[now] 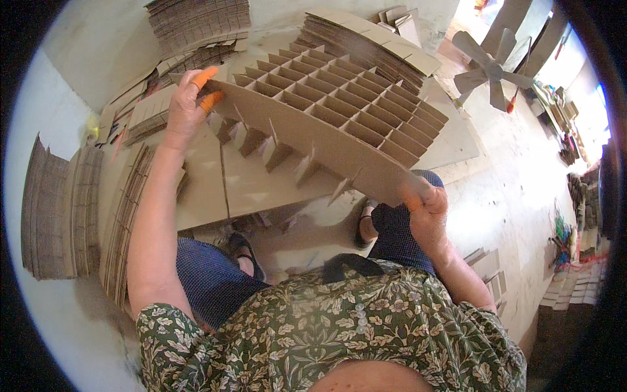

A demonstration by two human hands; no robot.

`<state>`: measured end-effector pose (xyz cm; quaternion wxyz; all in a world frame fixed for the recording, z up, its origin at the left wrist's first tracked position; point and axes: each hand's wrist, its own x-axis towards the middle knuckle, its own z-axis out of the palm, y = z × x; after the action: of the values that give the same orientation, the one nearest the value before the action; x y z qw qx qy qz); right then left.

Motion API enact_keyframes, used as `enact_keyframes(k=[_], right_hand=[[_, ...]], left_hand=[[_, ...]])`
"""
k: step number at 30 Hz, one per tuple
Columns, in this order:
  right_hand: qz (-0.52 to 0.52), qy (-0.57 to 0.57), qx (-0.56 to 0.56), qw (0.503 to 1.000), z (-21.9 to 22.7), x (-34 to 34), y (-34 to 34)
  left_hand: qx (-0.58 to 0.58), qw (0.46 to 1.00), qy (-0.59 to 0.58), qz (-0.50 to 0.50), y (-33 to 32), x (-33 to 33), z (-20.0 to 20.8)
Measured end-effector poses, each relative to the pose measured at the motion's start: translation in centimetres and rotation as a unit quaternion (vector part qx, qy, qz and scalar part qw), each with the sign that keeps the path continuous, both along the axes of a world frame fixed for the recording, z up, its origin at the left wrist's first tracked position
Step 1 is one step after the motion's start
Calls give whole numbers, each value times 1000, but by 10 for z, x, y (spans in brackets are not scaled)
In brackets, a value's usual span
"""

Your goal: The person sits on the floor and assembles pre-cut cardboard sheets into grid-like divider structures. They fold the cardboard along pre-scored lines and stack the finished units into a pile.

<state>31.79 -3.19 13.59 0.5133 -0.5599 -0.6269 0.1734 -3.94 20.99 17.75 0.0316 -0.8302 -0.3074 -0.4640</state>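
A brown cardboard divider grid [333, 108], made of crossed slotted strips forming several cells, is held tilted in the air in front of me. My left hand [186, 108], with orange rubber fingertip covers, grips its upper left corner. My right hand [424, 206], also with orange tips, grips the lower right end of the front strip. Several loose tabs hang down from the grid's near edge. A flat cardboard sheet [215, 189] lies beneath it.
Stacks of slotted cardboard strips stand at the left [55, 209], top left [199, 23] and top centre [382, 55]. A fan [490, 68] sits on the floor at the upper right. More cardboard pieces [490, 277] lie by my right elbow. Clutter lines the right edge.
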Motion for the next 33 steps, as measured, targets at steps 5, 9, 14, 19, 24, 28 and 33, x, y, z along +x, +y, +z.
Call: enact_keyframes(k=[5,9,14,19,24,28,33], right_hand=[[3,-4,-14,1000,18,-5,6],[46,-25,-24,998,13,-7,12],[41,-7,-18,999,29,-8,12],[62,-86,36,994,9,-3,16],[35,-70,-103,992,-37,3,15],[28,-129,-84,988,-74,22,20],[-3,-244,-45,969,-14,7,11]], left_hand=[[-42,998,16,34,5,-8,3],[-39,998,-2,39,11,-10,-4],[-71,997,-9,29,17,-14,-5],[-93,994,39,42,18,-12,-29],[-96,993,47,50,10,-9,-56],[-91,992,7,83,-3,13,-62],[-63,983,-105,137,-44,2,-85]])
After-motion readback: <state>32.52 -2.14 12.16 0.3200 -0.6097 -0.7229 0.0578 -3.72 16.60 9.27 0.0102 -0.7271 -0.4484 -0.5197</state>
